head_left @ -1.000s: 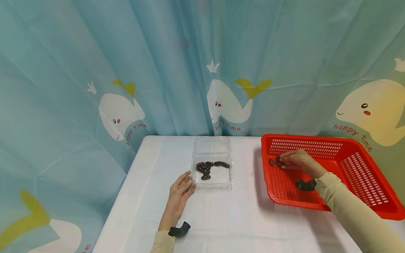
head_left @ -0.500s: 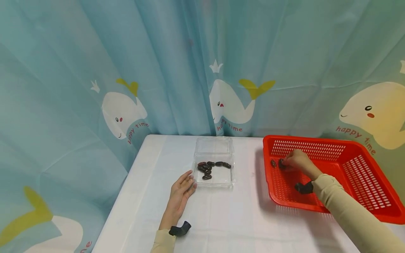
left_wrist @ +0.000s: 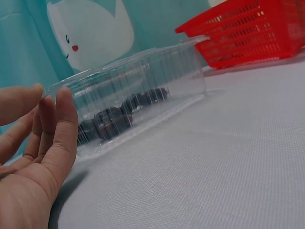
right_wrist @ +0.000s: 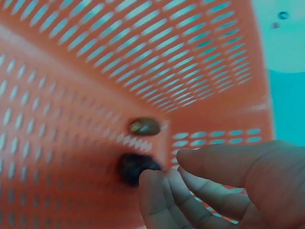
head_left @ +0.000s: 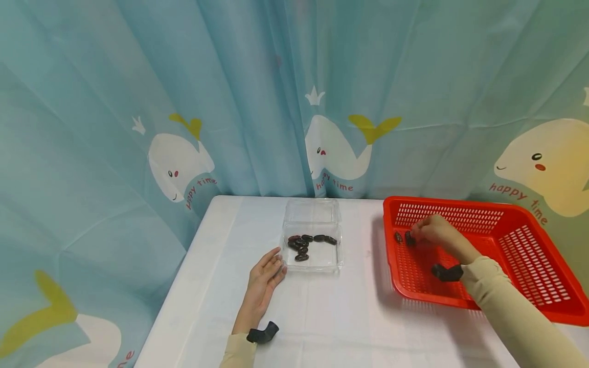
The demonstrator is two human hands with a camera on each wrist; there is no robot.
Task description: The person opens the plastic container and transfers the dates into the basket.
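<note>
**Red basket (head_left: 414, 278) and clear container (head_left: 319, 261): right hand (head_left: 437, 232) in the former, left hand (head_left: 264, 278) at the latter**

Curtain (head_left: 239, 76): blue-green, fills the background, printed with white whales (head_left: 177, 163) and red "happy time" text. Worktop (head_left: 345, 317): white cover, curtain right behind it.

Basket: on the right of the worktop, perforated walls, tilted slightly in plan. Container: well apart from it, left of it, lid (head_left: 311, 210) folded back toward the curtain.

Sleeves (head_left: 520, 306) are beige, with a black band (head_left: 264, 333) at each wrist.

Left hand: fingers relaxed, fairly straight, tips at the container's near-left edge, nothing in the palm. Right hand: reaches down into the basket's left part, fingers bent, tips at 1 piece. Cannot tell if that piece is pinched or only touched; the right wrist view is blurred there.

Smallest: dark oval pieces. 2 show in the basket near its left wall: 1 at the right fingertips (head_left: 410, 239), 1 just beside it (head_left: 398, 236), nearer the wall. The rest lie in the container: a touching cluster (head_left: 301, 244) on the left, plus 2 end to end (head_left: 325, 239) toward the back right.
</note>
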